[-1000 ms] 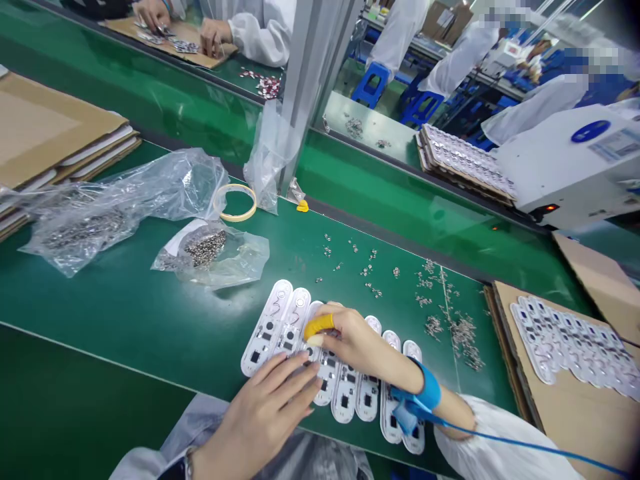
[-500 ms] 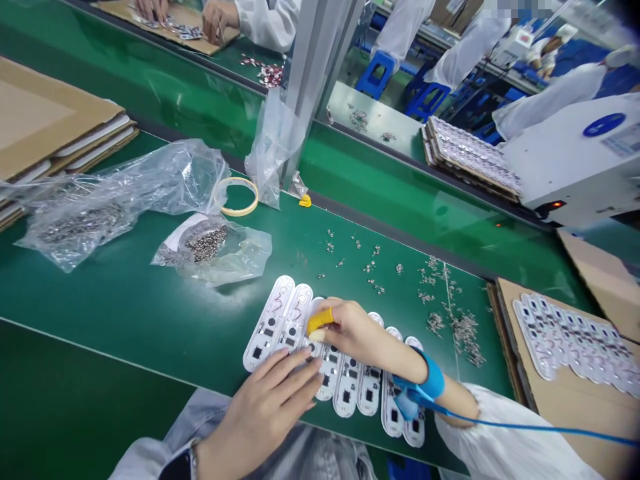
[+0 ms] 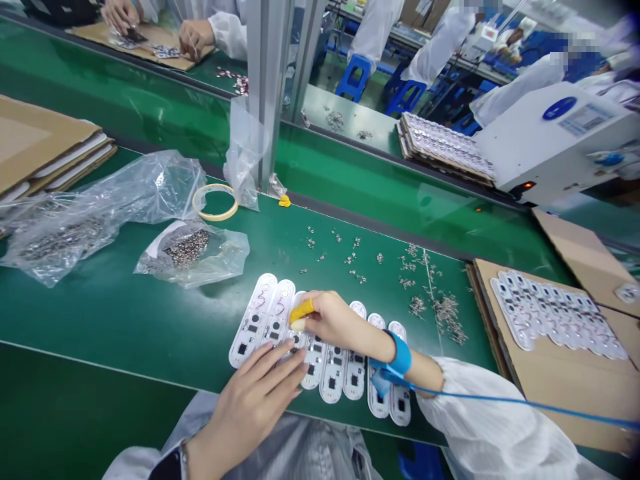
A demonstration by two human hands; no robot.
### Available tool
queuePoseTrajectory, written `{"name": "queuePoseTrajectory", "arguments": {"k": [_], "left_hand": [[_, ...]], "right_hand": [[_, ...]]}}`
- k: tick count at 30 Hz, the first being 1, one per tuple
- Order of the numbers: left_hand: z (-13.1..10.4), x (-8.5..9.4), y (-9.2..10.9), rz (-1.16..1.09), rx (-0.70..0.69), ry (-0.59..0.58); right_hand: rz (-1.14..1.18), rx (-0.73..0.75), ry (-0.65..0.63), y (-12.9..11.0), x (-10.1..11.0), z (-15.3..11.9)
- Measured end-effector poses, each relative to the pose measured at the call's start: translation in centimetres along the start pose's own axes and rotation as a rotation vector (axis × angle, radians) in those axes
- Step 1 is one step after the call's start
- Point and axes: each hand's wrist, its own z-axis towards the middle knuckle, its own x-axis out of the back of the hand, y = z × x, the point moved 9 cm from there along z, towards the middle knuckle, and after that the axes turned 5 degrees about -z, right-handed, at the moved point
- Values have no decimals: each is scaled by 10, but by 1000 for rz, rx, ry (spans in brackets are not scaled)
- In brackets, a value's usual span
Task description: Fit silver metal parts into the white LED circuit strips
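A row of long white plastic housings with small circuit boards (image 3: 253, 321) lies side by side near the front edge of the green bench. My left hand (image 3: 260, 390) rests palm down with its fingers stretched over the lower ends of the left housings. Over the third housing from the left, my right hand (image 3: 333, 323) is bent down with thumb and index finger pinched together. A yellow finger cot (image 3: 302, 311) covers its index finger, and a blue wrist strap (image 3: 400, 355) circles the wrist. Whatever is between those fingertips is hidden.
Loose small metal parts (image 3: 449, 317) lie scattered beyond the housings. Plastic bags of metal parts (image 3: 187, 250) and a tape roll (image 3: 216, 215) sit at left. Cardboard with more housings (image 3: 555, 313) is at right. Across the partition, a co-worker's hands (image 3: 195, 38) work over cardboard.
The view has shifted, so the bench items appear further left. Both my hands stay at the same housings, with little visible movement.
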Motion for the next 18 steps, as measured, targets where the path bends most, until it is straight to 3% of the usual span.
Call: {"name": "queuePoseTrajectory", "arguments": {"k": [2, 4, 7, 9, 11, 13, 16, 18], "left_hand": [[2, 0, 1, 18, -15, -25], [2, -1, 4, 48, -43, -55], [3, -1, 7, 80, -61, -60], [2, -2, 9, 75, -59, -45], [2, -3, 10, 58, -48, -21], [0, -4, 12, 51, -52, -8], [-2, -10, 18, 70, -85, -63], [-4, -17, 22, 88, -116, -136]], "right_hand": [[61, -27, 73, 3, 16, -6], [141, -75, 242, 10, 44, -26], [158, -187, 608, 28, 86, -85], [35, -215, 790, 34, 94, -132], [-134, -164, 809, 33, 81, -165], [-289, -113, 726, 34, 54, -183], [-461, -73, 551, 38, 11, -188], [-505, -63, 463, 41, -7, -184]]}}
